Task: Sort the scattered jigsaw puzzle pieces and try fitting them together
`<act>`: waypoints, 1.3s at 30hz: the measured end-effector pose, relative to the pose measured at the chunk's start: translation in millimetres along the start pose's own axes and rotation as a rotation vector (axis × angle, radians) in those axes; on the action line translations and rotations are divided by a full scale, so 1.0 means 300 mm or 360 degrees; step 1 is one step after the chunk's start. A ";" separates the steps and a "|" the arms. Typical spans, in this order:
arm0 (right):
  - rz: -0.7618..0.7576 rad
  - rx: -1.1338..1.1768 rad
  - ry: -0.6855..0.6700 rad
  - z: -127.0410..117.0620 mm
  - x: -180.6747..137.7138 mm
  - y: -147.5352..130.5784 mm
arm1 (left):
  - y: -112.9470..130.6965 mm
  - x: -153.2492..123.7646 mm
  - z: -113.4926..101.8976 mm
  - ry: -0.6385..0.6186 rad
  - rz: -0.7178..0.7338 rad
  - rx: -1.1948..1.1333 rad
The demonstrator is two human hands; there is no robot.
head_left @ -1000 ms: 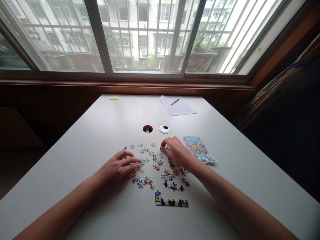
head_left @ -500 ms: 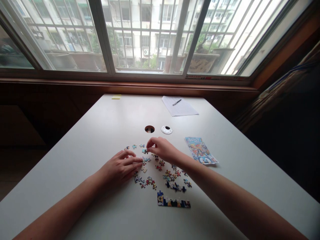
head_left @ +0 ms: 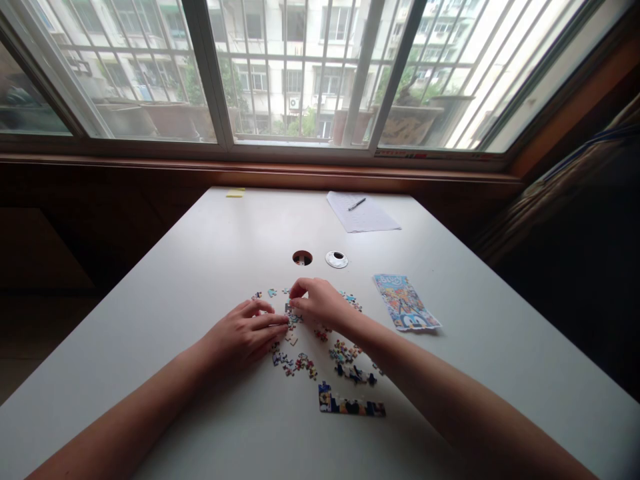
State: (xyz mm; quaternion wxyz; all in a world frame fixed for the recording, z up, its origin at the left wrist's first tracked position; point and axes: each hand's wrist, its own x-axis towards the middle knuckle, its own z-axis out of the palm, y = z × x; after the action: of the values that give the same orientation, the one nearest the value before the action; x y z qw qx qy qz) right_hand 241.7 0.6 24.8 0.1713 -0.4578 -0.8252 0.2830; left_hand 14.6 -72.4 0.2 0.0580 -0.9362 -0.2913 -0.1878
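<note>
Several loose jigsaw pieces (head_left: 345, 352) lie scattered on the white table (head_left: 215, 247). A joined strip of pieces (head_left: 351, 403) sits nearest me. My left hand (head_left: 247, 333) rests flat on the table with its fingers stretched toward the pieces, the fingertips touching one. My right hand (head_left: 320, 303) reaches across to the left and pinches a small piece just beyond the left fingertips. A colourful puzzle picture sheet (head_left: 405, 311) lies to the right of the pieces.
A cable hole (head_left: 302, 257) and its white cap (head_left: 337, 259) are beyond the pieces. At the far edge lie a paper sheet (head_left: 363, 213) with a pen (head_left: 357, 203) and a yellow sticky note (head_left: 235, 193). A barred window runs behind; dark furniture stands right.
My right hand has moved left from the right side of the pieces to meet my left fingertips, pinched on a piece. My left hand has stayed put.
</note>
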 end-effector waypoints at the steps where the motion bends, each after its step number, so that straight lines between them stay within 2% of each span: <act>1: 0.0000 0.0002 -0.0008 -0.001 0.000 0.000 | 0.000 0.000 0.000 0.0001 0.0003 0.0000; 16: -0.0011 -0.0069 0.0125 0.015 -0.022 -0.013 | -0.005 -0.001 0.002 0.0009 0.0022 -0.0017; 39: -0.0189 -0.0156 0.0148 0.019 -0.018 -0.009 | -0.010 -0.004 0.009 0.0020 0.0039 -0.0002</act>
State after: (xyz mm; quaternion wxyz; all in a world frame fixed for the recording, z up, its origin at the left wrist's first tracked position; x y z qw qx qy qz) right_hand 239.5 -6.8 21.9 0.2033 -0.4285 -0.8549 0.2101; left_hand 13.0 -70.1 -2.7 0.0616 -0.9386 -0.2794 -0.1929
